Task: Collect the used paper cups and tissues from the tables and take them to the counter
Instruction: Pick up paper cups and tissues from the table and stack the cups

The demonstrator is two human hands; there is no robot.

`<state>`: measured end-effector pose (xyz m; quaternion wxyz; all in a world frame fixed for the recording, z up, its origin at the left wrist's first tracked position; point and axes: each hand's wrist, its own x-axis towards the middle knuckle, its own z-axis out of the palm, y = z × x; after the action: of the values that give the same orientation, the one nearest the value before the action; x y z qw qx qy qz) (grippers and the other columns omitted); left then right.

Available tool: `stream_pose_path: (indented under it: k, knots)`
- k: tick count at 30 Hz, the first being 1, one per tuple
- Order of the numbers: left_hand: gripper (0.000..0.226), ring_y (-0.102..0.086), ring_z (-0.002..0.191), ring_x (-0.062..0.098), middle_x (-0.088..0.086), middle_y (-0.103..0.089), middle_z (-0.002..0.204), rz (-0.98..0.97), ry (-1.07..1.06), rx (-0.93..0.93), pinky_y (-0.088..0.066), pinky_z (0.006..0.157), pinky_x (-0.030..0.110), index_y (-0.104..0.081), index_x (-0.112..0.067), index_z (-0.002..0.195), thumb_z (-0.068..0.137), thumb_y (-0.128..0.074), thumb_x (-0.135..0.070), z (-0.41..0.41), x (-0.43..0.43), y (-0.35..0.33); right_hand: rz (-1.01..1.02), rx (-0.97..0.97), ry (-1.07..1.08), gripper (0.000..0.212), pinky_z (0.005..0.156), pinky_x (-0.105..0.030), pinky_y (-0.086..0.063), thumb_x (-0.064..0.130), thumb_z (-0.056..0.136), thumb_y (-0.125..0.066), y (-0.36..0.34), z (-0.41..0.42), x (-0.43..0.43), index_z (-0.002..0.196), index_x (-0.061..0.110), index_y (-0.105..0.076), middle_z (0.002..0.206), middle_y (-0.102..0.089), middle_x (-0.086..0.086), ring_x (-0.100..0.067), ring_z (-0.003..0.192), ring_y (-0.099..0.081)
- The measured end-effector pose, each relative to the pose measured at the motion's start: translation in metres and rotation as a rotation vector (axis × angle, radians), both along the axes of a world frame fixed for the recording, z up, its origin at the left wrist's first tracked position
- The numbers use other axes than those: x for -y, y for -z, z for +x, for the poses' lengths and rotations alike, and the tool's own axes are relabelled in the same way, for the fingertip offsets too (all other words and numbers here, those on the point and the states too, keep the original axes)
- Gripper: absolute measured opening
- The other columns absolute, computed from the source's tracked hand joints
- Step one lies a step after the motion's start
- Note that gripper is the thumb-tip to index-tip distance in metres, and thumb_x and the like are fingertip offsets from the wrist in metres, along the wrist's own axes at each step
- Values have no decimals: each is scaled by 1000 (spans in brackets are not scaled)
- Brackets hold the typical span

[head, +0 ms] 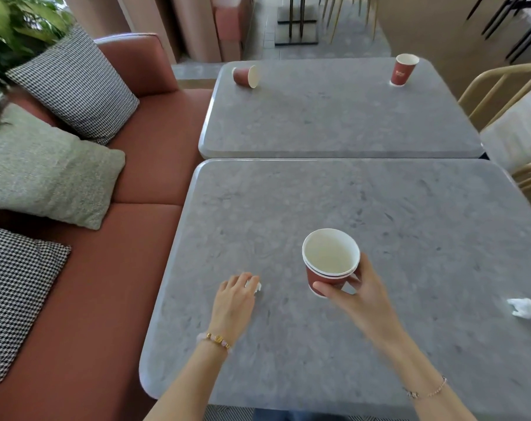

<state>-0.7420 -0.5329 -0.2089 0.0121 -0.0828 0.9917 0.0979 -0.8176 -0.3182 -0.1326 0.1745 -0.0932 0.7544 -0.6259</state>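
Note:
My right hand [356, 291] grips two stacked red paper cups [329, 261], held upright above the near grey table [288, 208]. My left hand [235, 294] is curled over a small crumpled white tissue [258, 287] on the same table, and only a bit of the tissue shows past the fingertips. Another crumpled tissue [522, 307] lies at the table's right edge. On the far grey table [334, 117], one red cup [246, 75] lies on its side at the back left. A second red cup [403, 69] stands upright at the back right.
A red sofa [142, 165] with a green cushion [48, 174] and houndstooth cushions [75, 83] runs along the left. Wooden chairs [501, 86] stand on the right. Table legs [297, 22] and more chairs stand further back.

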Motion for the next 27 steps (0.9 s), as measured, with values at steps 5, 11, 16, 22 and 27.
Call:
stream_pose_path:
  k: [5, 11, 16, 22, 27]
  knots:
    - [21, -61, 84, 28, 5, -62, 98, 46, -59, 54, -47, 68, 34, -64, -11, 96, 78, -64, 0, -3, 0, 6, -12, 10, 1, 59, 79, -8, -46, 13, 69, -83, -2, -3, -1, 108, 46, -53, 106, -62, 31, 9, 101, -59]
    - [38, -59, 53, 24, 2, -61, 68, 31, -39, -34, -46, 43, 30, -64, -13, 70, 44, -84, 7, -12, -1, -14, -11, -7, 2, 60, 78, -7, -45, 14, 69, -84, -3, -9, -1, 106, 49, -54, 107, -63, 29, 9, 101, -59]
    - [26, -59, 65, 29, 4, -63, 80, 124, -54, -213, -47, 54, 36, -65, -12, 81, 63, -76, 5, -19, 0, -41, -13, -29, 20, 63, 83, -12, -47, 15, 67, -84, -5, -10, 3, 113, 43, -52, 114, -62, 23, 7, 105, -59]
    - [19, -58, 71, 27, 3, -64, 86, 215, 4, -391, -47, 58, 34, -67, -11, 85, 71, -74, 1, -12, -10, -85, -26, -98, 76, 61, 81, -10, -46, 24, 64, -85, -18, 14, 2, 107, 54, -52, 110, -62, 29, 7, 105, -59]
    - [13, -56, 80, 30, 8, -62, 94, 304, 132, -424, -51, 60, 41, -66, -5, 87, 77, -70, 2, 7, -19, -110, -31, -131, 191, 61, 80, -14, -45, 32, 61, -84, -26, 54, -8, 103, 60, -50, 110, -60, 32, 9, 104, -58]
